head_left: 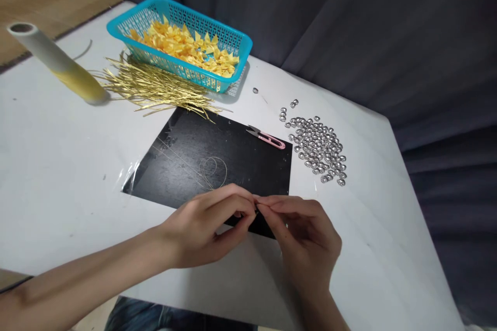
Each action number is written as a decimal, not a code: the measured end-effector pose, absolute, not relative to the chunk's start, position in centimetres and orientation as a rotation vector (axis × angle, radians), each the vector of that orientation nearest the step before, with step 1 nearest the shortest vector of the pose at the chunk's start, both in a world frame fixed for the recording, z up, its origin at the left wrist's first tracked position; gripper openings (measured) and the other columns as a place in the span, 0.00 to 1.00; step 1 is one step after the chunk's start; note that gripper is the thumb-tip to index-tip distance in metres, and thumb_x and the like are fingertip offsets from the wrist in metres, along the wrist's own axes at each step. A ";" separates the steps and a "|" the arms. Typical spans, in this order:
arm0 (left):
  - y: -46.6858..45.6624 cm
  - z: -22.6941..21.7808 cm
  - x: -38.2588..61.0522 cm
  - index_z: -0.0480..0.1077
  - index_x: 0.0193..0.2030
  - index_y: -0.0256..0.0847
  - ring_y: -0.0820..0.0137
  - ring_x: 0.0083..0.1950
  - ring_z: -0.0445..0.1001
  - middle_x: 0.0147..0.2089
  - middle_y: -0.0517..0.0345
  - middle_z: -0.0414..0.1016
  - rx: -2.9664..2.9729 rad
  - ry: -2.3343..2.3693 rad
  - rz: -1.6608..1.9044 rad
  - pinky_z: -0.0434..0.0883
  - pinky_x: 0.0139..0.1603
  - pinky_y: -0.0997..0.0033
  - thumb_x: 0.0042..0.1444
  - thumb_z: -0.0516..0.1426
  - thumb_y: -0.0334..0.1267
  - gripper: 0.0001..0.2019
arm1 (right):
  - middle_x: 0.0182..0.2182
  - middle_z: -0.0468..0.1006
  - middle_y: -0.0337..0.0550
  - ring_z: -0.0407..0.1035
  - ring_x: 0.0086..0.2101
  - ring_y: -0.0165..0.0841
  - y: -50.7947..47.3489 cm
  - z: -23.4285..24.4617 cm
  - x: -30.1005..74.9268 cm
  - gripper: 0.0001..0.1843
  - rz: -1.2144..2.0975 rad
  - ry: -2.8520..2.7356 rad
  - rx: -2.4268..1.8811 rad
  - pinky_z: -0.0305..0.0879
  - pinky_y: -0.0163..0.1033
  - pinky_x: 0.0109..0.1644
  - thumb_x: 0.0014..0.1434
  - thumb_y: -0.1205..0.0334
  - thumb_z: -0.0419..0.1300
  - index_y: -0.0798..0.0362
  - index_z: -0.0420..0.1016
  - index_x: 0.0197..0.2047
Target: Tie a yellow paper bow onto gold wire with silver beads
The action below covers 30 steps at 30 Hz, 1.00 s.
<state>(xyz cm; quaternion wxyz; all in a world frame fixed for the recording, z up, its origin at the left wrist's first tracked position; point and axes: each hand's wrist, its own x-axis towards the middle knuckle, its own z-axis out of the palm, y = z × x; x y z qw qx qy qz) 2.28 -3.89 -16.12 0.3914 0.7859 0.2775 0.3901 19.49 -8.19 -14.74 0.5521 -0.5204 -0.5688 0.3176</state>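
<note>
Over the lower edge of a black mat (240,163), my left hand (217,225) and my right hand (306,232) meet fingertip to fingertip. Both are closed in a pinch. Whatever sits between them is tiny and mostly covered by the fingers; a small dark spot shows there. A thin pale thread (226,170) lies in loops on the mat and runs in behind my left hand. Thread snips with a pink handle (274,140) rest at the mat's upper right.
Small silver beads (320,147) lie scattered on the white table (373,217) at right. A blue basket (243,46) holds folded yellow ribbon pieces (174,41). Gold cords (151,85) lie before it. Leftward, a white and yellow tube (58,62) appears tilted. A dark curtain (349,26) hangs behind.
</note>
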 end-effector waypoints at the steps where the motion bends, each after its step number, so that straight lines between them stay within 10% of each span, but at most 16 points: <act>1: -3.9 -16.1 2.3 0.66 0.40 0.41 0.76 0.39 0.77 0.41 0.58 0.75 1.996 0.702 0.990 0.74 0.41 0.80 0.60 0.54 0.24 0.08 | 0.35 0.84 0.38 0.80 0.36 0.32 -8.1 -14.7 19.5 0.14 0.758 -1.341 -1.243 0.81 0.35 0.40 0.55 0.77 0.66 0.47 0.77 0.39; 30: -1.9 -11.3 2.0 0.67 0.39 0.38 0.73 0.37 0.71 0.38 0.55 0.72 2.130 0.619 1.024 0.70 0.40 0.76 0.63 0.52 0.27 0.05 | 0.29 0.76 0.40 0.71 0.31 0.32 -3.4 -11.2 21.0 0.02 0.938 -1.501 -1.049 0.70 0.35 0.31 0.56 0.63 0.68 0.47 0.83 0.34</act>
